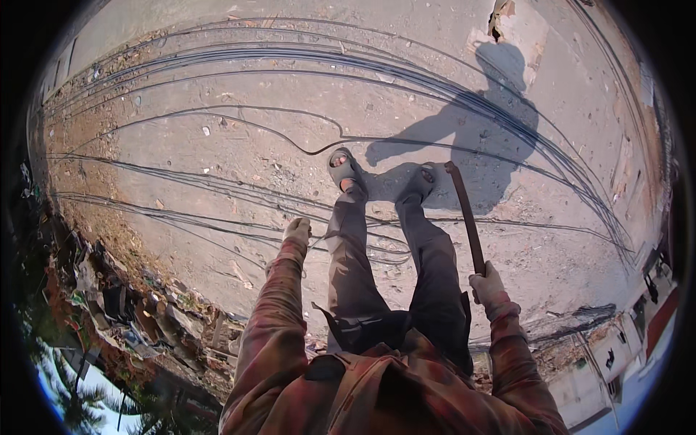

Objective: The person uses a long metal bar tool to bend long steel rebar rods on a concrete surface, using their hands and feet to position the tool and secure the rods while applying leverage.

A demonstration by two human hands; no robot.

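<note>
Head view first: where do we find the long brown bar [467, 217]?

In our right hand [489, 286]. Its fingers are wrapped round the near end, closed on it, and the rest runs away from us, beyond our right foot, to a short hooked tip. We can't tell whether that tip touches the ground [196, 152] or hangs above it.

And our left hand [297, 230]?

The fingers are curled in toward the palm. How tightly, and whether they have hold of anything, we can't tell. Dark cables [196, 176] lie near it, and thin ones pass close by.

How would we expect the bar to handle?

Stiff, we'd judge, and probably fairly heavy if it is metal, as its dull, rusty look suggests. Held by one end, it should feel tip-heavy, so we'd want a full wrap of the fingers there. For finer control, we'd grip nearer the middle. The surface looks more rough than slippery, and hardly fragile.

The cables?

Bendy but springy, by our guess, and light one at a time. A bundle would weigh more and might snag, so we'd take hold where several strands run close together.
</note>
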